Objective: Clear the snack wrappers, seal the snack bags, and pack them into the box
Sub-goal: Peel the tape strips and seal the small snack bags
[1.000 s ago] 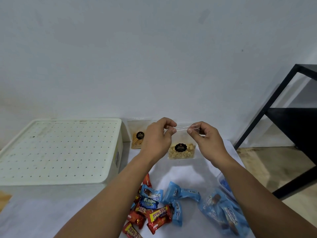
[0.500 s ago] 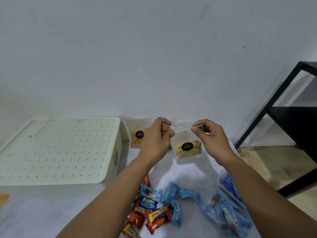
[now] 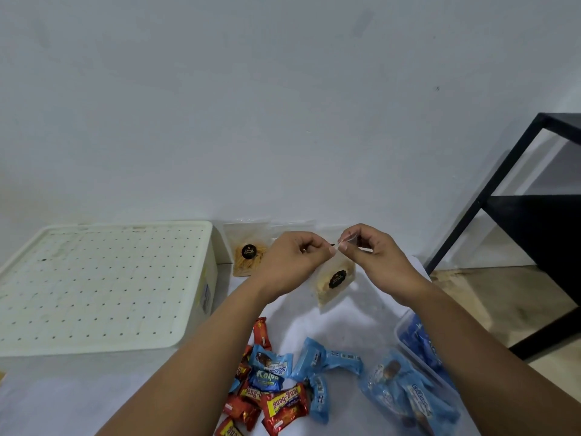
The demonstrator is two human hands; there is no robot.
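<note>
Head view: left hand (image 3: pixel 290 262) and right hand (image 3: pixel 375 258) raised together above the table (image 3: pixel 94 391), just right of the box (image 3: pixel 103 284). Both pinching the top edge of a clear snack bag (image 3: pixel 335 283), thumb and forefinger tips nearly touching each other at the seal, other fingers curled. Bag hanging tilted below the fingertips, clear of the table, pale snack pieces and a round black label inside. Second bag (image 3: pixel 248 254) with the same label and yellow sticks, leaning against the wall just right of the box, partly behind the left hand. Box white, perforated lid on, at the table's left. Nearer than the box and to its right, a heap of wrapped snacks (image 3: pixel 272 388) in red, yellow and blue, between the forearms. Farther right of the box, blue packets (image 3: pixel 405 394) and a clear tub (image 3: pixel 418 344) holding more blue packets, partly under the right forearm. Black frame (image 3: pixel 509 196) standing on the floor, well right of the box.
</note>
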